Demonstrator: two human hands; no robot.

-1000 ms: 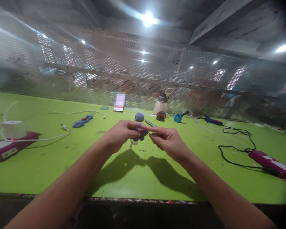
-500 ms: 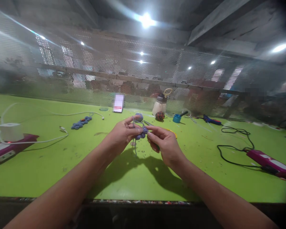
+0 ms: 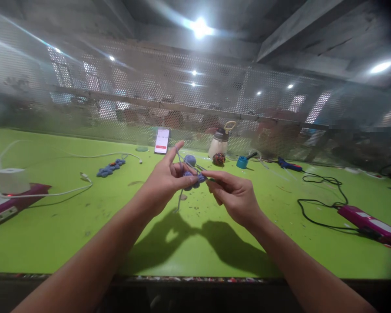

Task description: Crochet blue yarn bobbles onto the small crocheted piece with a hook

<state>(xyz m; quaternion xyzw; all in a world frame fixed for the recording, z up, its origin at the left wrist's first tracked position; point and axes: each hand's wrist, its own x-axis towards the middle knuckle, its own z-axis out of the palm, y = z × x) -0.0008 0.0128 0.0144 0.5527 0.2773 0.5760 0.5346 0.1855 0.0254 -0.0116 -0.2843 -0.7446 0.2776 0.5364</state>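
Observation:
A small blue-purple crochet piece (image 3: 192, 180) is pinched between the thumb and fingers of my left hand (image 3: 169, 176). Its yarn (image 3: 178, 155) runs over my raised left index finger, and a loose tail hangs below. My right hand (image 3: 233, 193) is closed at the right edge of the piece, gripping what looks like a crochet hook (image 3: 210, 179), mostly hidden by the fingers. Just behind the work lies a ball of the same yarn (image 3: 190, 160). A thin grey blade-like thing (image 3: 200, 168) shows partly beyond my right fingertips.
On the green table (image 3: 195, 248) a finished blue crochet strip (image 3: 111, 168) lies left. Behind stand a phone (image 3: 162, 141), a bottle (image 3: 218, 143), a dark multicoloured ball (image 3: 219, 159) and a blue tape roll (image 3: 242, 162). Power strips (image 3: 369, 221) with cables lie at both sides.
My left index finger has lifted up, drawing the yarn higher. My right hand has shifted slightly right, and the yellow thing behind it is now hidden.

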